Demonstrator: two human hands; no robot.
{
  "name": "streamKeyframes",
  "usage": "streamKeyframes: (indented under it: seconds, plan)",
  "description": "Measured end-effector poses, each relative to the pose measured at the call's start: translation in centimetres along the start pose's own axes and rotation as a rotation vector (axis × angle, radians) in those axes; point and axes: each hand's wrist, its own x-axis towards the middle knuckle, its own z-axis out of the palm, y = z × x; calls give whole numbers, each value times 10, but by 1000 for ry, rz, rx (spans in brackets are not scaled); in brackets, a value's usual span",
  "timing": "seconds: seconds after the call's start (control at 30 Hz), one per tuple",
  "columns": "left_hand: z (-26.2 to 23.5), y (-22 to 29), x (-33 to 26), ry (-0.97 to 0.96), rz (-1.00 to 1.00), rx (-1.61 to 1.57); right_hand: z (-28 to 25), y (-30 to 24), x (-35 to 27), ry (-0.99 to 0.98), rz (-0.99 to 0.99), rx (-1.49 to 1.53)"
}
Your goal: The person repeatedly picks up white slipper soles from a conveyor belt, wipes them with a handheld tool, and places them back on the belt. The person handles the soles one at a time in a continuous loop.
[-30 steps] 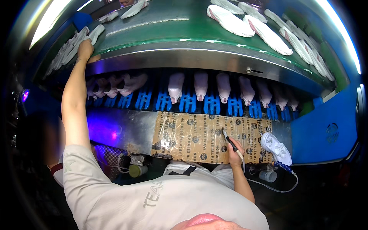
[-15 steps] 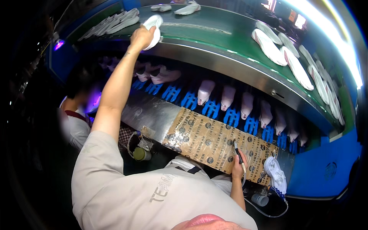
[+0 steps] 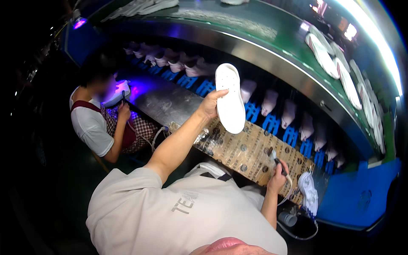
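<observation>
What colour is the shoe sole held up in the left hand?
White; the shoe sole shows plainly in the head view, gripped by the left hand.

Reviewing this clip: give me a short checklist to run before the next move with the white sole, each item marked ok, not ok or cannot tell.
1. Left hand grips the white sole at its edge: ok.
2. Sole lifted free of the patterned work mat: ok.
3. Right hand holds the corded pen tool over the mat: ok.
4. Tool tip condition: cannot tell.
5. Co-worker at the left stays apart from the sole: ok.
6. White shoe at the mat's right end, out of the way: ok.
</observation>
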Motion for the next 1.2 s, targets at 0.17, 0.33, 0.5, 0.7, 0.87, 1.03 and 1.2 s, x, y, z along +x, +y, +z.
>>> streamKeyframes:
  seconds: [0.17, 0.33, 0.5, 0.7, 0.87, 1.03, 1.2]
  plan:
    - [-5, -85, -33, -234, -267, -137, 41, -46, 1, -173, 3, 93]
    - [3, -113, -49, -151, -342, -157, 98, -101, -4, -345, -64, -111]
    - [18, -117, -53, -39, -384, -220, 131, -104, 6, -403, -696, -564]
    - [13, -105, -46, -99, -357, -232, 133, -120, -4, -596, -401, -329]
    - [18, -102, -37, -215, -334, -385, 136, -130, -3, -808, -637, -507]
    - [30, -76, -23, -331, -246, -367, 131, -138, -16, -718, -381, -370]
    - [32, -52, -3, -289, -257, -198, 123, -146, -10, -987, -291, -244]
